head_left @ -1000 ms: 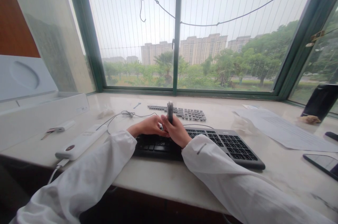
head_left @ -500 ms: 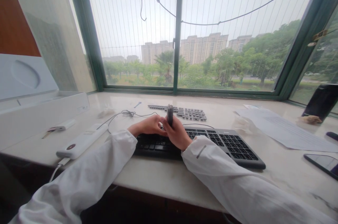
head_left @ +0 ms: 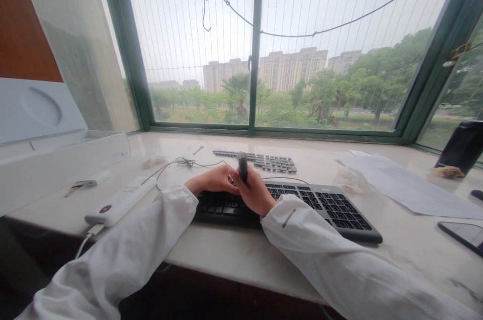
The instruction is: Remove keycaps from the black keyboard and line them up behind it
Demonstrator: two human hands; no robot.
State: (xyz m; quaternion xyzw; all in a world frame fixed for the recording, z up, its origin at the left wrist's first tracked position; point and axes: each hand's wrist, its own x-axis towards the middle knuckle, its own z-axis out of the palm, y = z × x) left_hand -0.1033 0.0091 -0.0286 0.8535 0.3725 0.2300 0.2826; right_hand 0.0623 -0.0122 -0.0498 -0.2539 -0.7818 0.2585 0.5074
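Observation:
Both my hands meet over the left half of a black keyboard (head_left: 324,207) on the marble sill. My right hand (head_left: 254,190) is closed round a small dark upright tool (head_left: 242,166) whose top sticks out above the fingers. My left hand (head_left: 213,180) is curled, fingertips pinched against the tool's lower end where something small and white shows; what it is I cannot make out. Behind the hands lie rows of loose dark keycaps (head_left: 264,160). White sleeves cover both arms.
A white power bank (head_left: 118,202) with cable lies at left, beside an open white box (head_left: 56,159) and a small white stick (head_left: 94,178). A thin wire (head_left: 181,162) crosses the sill. Paper sheets (head_left: 400,184), a phone (head_left: 462,233) and a dark stand (head_left: 458,146) are at right.
The tool in my right hand has sunk slightly and tilted. The view has shifted a little. Hands stay together over the keyboard.

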